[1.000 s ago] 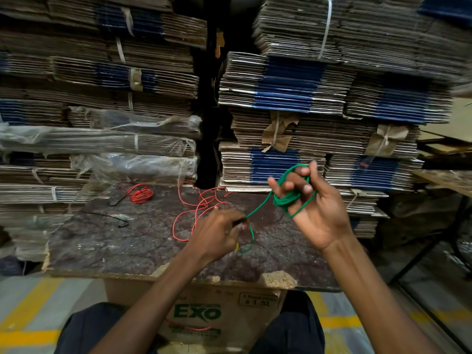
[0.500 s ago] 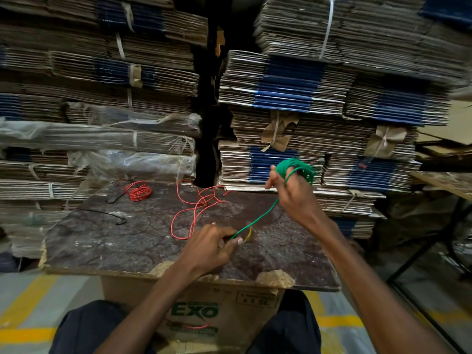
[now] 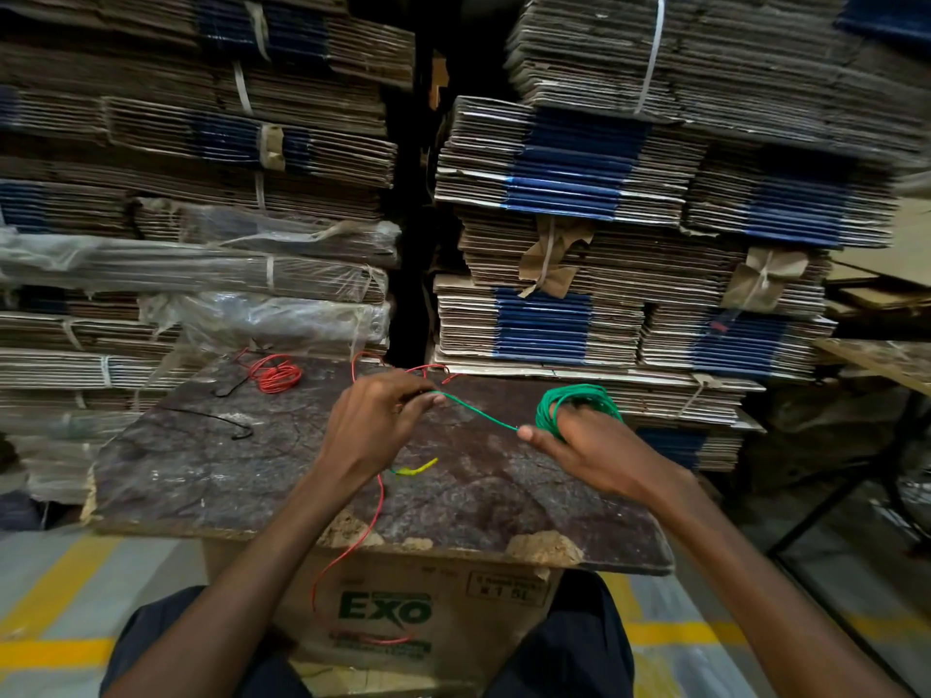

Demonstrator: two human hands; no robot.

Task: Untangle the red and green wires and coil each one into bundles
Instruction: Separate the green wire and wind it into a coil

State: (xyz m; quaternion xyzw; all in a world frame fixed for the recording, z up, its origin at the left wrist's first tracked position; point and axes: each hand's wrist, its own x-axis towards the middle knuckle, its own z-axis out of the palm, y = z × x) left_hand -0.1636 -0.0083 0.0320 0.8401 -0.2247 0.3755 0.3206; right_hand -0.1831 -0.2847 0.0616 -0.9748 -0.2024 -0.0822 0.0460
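- Behind the work surface, flattened cardboard stacks point(image 3: 579, 204) fill the whole background, tied with straps, some with blue printed bands and some wrapped in clear plastic.
- In front of me sits a dark, worn board point(image 3: 211, 460) with chipped front corners, resting on a cardboard box point(image 3: 383, 612) printed "EXO" between my knees.
- My right hand point(image 3: 599, 450) is raised over the board's right side, fingers curled with the green wire point(image 3: 574, 403) wound around them as a coil; the thumb points left beside the strand leaving the coil.
- My left hand point(image 3: 375, 425) is over the middle of the board, fingertips pinching the green strand, which runs taut between both hands.
- A loose red wire point(image 3: 375, 516) shows in loops just beyond my left hand, then trails from under that wrist off the board's front edge and down the box.
- A small red wire bundle point(image 3: 276, 376) lies coiled near the board's far left corner.
- A thin black wire point(image 3: 221, 420) lies on the left part of the board.
- A short yellow-tipped wire end point(image 3: 415, 468) lies on the board below my hands.
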